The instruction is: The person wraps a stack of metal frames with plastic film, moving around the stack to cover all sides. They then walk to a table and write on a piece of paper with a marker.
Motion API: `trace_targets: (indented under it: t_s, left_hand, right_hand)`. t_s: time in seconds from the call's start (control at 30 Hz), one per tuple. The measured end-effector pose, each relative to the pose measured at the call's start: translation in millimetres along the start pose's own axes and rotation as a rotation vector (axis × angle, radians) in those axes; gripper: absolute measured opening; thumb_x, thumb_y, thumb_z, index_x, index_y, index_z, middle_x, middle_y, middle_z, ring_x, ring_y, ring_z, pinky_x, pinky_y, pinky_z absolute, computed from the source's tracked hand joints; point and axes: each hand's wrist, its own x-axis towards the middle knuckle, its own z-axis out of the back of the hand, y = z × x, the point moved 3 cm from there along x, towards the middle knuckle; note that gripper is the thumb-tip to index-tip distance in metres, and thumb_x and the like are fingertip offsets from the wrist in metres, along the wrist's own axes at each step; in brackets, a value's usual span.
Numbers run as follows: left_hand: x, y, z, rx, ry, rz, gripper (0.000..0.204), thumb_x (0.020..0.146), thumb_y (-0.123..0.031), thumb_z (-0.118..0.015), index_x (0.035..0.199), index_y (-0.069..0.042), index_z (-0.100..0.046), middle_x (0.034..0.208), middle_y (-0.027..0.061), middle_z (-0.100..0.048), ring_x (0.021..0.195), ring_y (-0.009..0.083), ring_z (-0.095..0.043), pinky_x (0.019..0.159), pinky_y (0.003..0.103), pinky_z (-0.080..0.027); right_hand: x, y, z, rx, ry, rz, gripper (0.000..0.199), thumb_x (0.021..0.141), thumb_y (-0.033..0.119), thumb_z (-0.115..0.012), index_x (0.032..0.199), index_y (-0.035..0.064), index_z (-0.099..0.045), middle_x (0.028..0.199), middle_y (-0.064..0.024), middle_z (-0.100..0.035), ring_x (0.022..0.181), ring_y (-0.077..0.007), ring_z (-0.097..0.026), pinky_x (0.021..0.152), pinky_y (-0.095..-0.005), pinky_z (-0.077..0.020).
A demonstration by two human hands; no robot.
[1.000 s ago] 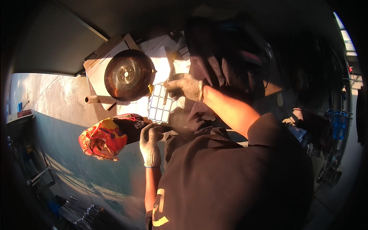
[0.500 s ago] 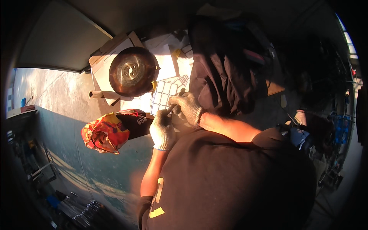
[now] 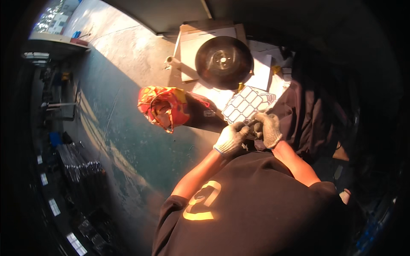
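Note:
My left hand (image 3: 232, 138), in a pale knitted work glove, is closed just in front of the label sheet. Beside it, nearly touching, is my right hand (image 3: 269, 129) in a dirtier matching glove, its fingers also closed. A thin dark pen-like stick (image 3: 250, 124) runs between the fingertips of both hands; the gloves hide most of it. Just beyond the fingers lies a white sheet of dark-framed blank labels (image 3: 242, 106), resting on other papers. A large dark round disc (image 3: 223, 62) with a pale centre hole sits farther off on cardboard.
Left of my hands, a red and yellow plastic bag (image 3: 163, 107) stands open-mouthed by a black item (image 3: 205, 113). Dark cloth (image 3: 309, 113) lies heaped on the right. A cardboard tube (image 3: 173, 62) is near the disc. Green painted floor (image 3: 128, 136) stretches left.
The view has swung, so the bench things appear farther right and higher. My hands remain close together; the stick that stuck up from my right fingers now lies lower between both gloves.

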Motion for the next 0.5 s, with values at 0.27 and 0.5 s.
trace_targets:
  t_s: [0.27, 0.5]
  left_hand:
    - [-15.8, 41.8, 10.0, 0.125, -0.182, -0.186, 0.037, 0.108, -0.027, -0.060, 0.122, 0.005, -0.071, 0.104, 0.0293, -0.074, 0.100, 0.0404, -0.074, 0.090, 0.046, -0.055]
    - [-39.3, 63.4, 24.0, -0.198, -0.288, -0.198, 0.030, 0.111, -0.026, -0.057, 0.119, 0.001, -0.069, 0.086, 0.0082, -0.069, 0.076, 0.0165, -0.067, 0.068, 0.035, -0.054]
  right_hand:
    - [2.4, -9.4, -21.5, -0.097, 0.060, 0.014, 0.017, 0.100, 0.023, -0.074, 0.098, 0.0058, -0.073, 0.069, -0.0004, -0.061, 0.051, -0.0101, -0.052, 0.043, -0.0256, -0.0381]
    - [11.2, 13.5, -50.6, -0.190, 0.253, -0.017, 0.017, 0.102, 0.020, -0.064, 0.093, 0.0078, -0.070, 0.072, 0.0021, -0.060, 0.055, -0.0080, -0.053, 0.044, -0.0240, -0.0371]
